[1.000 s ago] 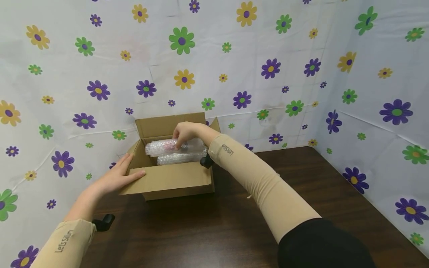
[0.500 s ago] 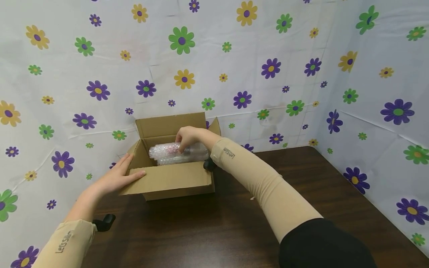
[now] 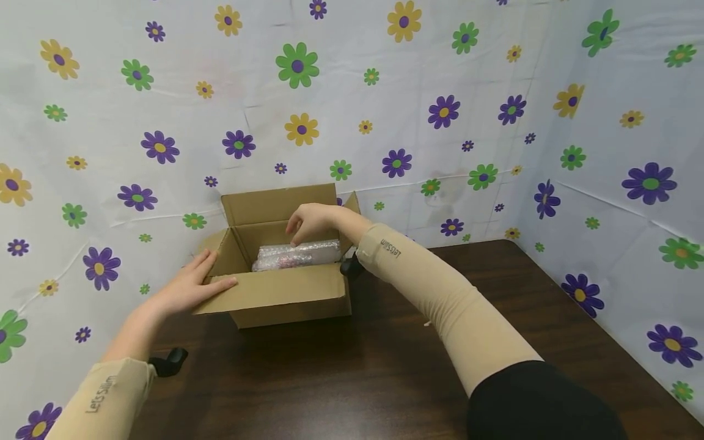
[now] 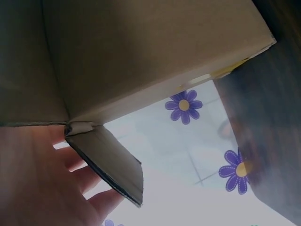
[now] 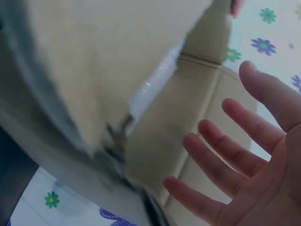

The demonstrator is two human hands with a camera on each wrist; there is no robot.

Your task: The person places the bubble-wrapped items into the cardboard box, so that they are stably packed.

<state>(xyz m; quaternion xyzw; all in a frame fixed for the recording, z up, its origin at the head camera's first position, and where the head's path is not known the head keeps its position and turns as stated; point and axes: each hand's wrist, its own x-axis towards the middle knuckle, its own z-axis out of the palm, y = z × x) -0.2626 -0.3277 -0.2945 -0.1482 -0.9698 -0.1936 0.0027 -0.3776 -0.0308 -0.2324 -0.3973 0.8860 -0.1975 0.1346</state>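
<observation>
A cardboard box (image 3: 275, 293) stands on the table with its flaps folded outward. Inside lie clear bubble-wrap packages (image 3: 282, 259), the front one with a pinkish patch showing through. My left hand (image 3: 184, 290) rests at the box's front left corner, its thumb along the front flap and its straight fingers at the side flap. In the left wrist view those fingers reach behind the side flap (image 4: 113, 162). Over the packages hovers my right hand (image 3: 315, 220), holding nothing. The right wrist view shows its fingers (image 5: 230, 148) spread apart.
The dark wooden table (image 3: 385, 366) extends in front of the box and to its right. Close behind the box hangs a white flowered backdrop (image 3: 352, 91), which continues along the right side. The box's back flap (image 3: 280, 205) stands up against it.
My right hand lowered a bubble-wrapped package into the front of the box, let go and rose slightly. My left hand has stayed at the box corner.
</observation>
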